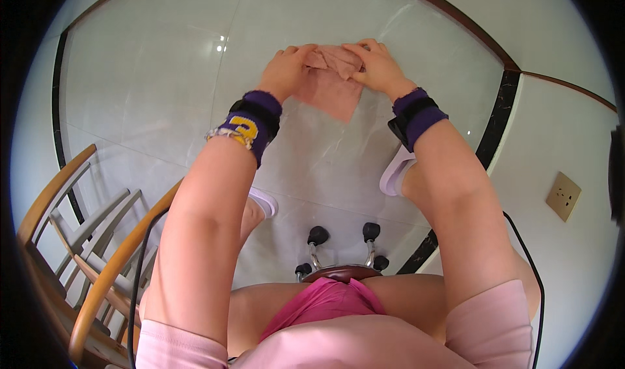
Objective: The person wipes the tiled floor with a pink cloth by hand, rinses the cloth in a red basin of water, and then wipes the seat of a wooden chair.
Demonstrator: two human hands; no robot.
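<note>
A pink cloth point(329, 93) is stretched between both hands, its upper part bunched or folded over and its lower part hanging or lying flat with a corner pointing towards me. My left hand point(288, 69) grips its left edge, thumb near the top of the folds. On the other side, my right hand point(378, 66) pinches the right end of the bunched part between thumb and fingers. Grey floor tiles point(273, 17) lie beneath; whether the cloth touches them I cannot tell. Each wrist wears a purple band with a black strap.
Under me is a round stool seat point(342, 273) on chromed legs with black casters point(318, 235). Wooden-armed chairs point(105, 281) stand at the left. A white wall with a socket plate point(564, 196) rises on the right. My lilac slippers point(393, 174) rest on the floor. Black cables run beside both arms.
</note>
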